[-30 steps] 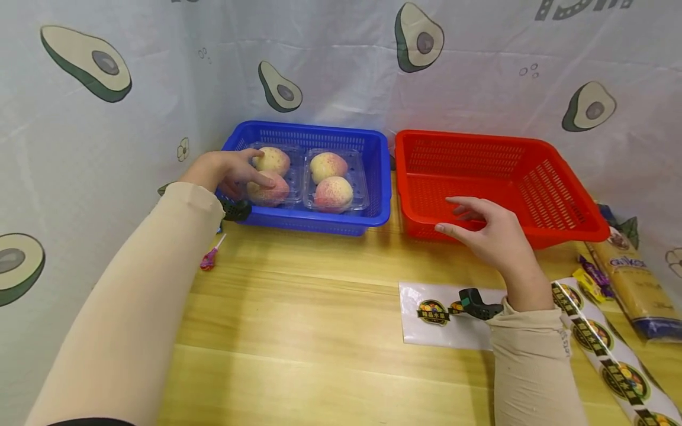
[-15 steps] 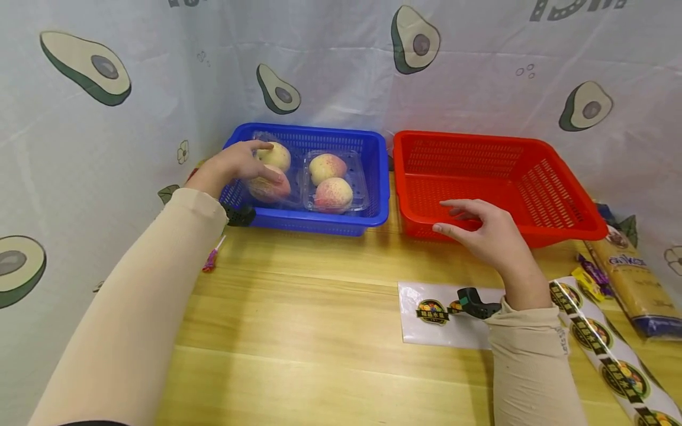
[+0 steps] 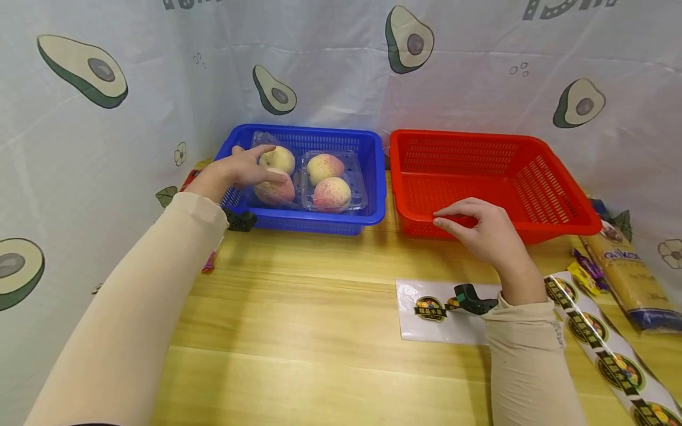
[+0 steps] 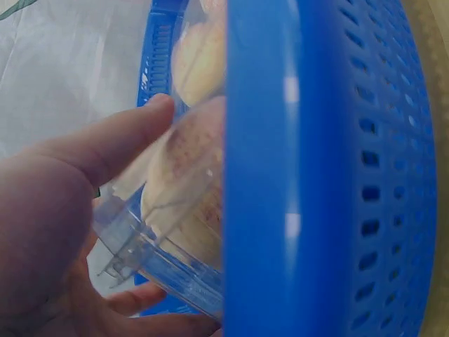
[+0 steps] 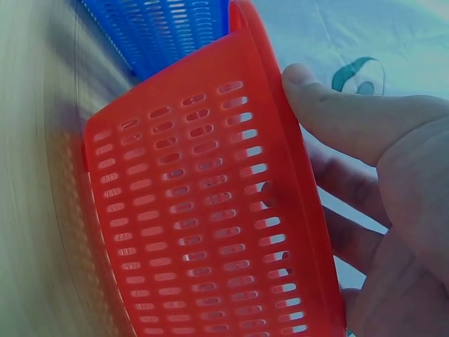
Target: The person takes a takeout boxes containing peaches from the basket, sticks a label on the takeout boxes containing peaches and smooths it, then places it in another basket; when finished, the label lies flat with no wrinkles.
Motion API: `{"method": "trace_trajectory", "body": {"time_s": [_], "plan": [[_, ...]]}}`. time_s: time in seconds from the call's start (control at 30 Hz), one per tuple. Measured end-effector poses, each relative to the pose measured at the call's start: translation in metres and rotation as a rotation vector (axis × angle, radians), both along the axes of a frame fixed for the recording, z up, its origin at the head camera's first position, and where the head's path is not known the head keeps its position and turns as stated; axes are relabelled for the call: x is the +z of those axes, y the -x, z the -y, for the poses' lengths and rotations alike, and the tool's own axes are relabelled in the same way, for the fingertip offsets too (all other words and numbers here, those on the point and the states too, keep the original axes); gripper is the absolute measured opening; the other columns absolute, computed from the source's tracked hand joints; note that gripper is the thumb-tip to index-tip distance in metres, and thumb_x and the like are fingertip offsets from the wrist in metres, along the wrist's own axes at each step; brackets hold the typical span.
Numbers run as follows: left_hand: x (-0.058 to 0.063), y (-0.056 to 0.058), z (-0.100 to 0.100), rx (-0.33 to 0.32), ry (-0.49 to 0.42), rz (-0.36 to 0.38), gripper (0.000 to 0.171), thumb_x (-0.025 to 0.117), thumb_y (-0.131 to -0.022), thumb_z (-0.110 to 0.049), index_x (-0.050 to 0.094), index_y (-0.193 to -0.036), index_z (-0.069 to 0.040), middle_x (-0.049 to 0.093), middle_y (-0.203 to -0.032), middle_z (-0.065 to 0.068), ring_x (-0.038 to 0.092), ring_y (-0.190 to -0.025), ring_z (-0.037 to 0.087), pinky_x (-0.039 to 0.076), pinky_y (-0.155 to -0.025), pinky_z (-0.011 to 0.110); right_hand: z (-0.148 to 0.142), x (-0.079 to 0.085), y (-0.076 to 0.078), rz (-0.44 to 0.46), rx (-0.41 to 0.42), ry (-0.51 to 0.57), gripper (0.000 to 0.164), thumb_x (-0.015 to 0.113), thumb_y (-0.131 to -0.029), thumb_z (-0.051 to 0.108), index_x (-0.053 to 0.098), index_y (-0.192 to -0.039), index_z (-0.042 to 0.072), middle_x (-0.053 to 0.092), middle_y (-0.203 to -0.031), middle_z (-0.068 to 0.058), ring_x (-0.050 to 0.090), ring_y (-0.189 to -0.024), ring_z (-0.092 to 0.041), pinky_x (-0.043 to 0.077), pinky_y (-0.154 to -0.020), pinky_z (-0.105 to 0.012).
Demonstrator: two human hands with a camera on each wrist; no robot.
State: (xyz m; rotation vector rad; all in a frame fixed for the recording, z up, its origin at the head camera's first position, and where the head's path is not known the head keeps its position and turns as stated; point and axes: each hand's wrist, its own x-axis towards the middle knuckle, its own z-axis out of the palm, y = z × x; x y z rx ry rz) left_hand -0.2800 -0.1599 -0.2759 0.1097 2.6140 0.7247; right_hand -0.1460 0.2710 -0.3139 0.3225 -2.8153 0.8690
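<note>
Pale wooden tabletop (image 3: 319, 307); white backdrop cloth printed with green avocado halves (image 3: 330, 71); glossy strip of round fruit stickers (image 3: 602, 349) at right; yellow packet of noodles (image 3: 629, 284) beside it; pink lollipop (image 3: 208, 261) at left.

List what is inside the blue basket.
The blue basket holds two clear plastic boxes, each with two peaches. The left hand grips the left box and covers part of it; the right box lies untouched. The basket floor beneath them is hidden.
</note>
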Motion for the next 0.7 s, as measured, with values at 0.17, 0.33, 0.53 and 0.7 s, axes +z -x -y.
{"method": "trace_trajectory", "body": {"time_s": [0.17,0.33,0.53,0.7], "plan": [[-0.003,-0.004,0.0,0.049,-0.033,-0.024,0.094,0.07,-0.091,-0.052,0.014,-0.163,-0.028,-0.011,-0.159,0.03,0.012,-0.144,0.053,0.038,-0.105,0.065,0.0,-0.001,-0.002,0.031,-0.007,-0.002,0.021,0.076,-0.093,0.021,0.078,-0.111,0.012,0.069,-0.111,-0.007,0.057,-0.105,-0.028,0.049,-0.086,-0.049],[-0.001,-0.008,-0.003,0.145,-0.122,-0.107,0.081,0.072,-0.09,-0.047,0.032,-0.157,-0.023,0.003,-0.159,0.025,0.031,-0.136,0.05,0.052,-0.091,0.06,-0.002,0.0,-0.004,0.029,-0.016,0.001,0.021,0.076,-0.093,0.022,0.078,-0.111,0.012,0.069,-0.111,-0.008,0.057,-0.105,-0.028,0.049,-0.086,-0.048],[0.005,-0.011,0.007,0.292,-0.301,-0.209,0.065,0.069,-0.092,-0.041,0.041,-0.145,-0.016,0.017,-0.151,0.02,0.041,-0.126,0.043,0.059,-0.078,0.054,-0.002,0.001,-0.003,0.017,0.003,0.01,0.02,0.076,-0.093,0.019,0.077,-0.11,0.01,0.069,-0.11,-0.009,0.057,-0.105,-0.029,0.049,-0.088,-0.05],[0.017,-0.022,0.012,0.315,-0.391,-0.318,0.066,0.07,-0.092,-0.041,0.041,-0.147,-0.019,0.021,-0.148,0.015,0.04,-0.118,0.032,0.06,-0.077,0.045,-0.002,0.001,0.0,0.003,0.016,0.02,0.018,0.076,-0.092,0.017,0.078,-0.108,0.009,0.07,-0.109,-0.009,0.058,-0.104,-0.029,0.049,-0.089,-0.051]]}}
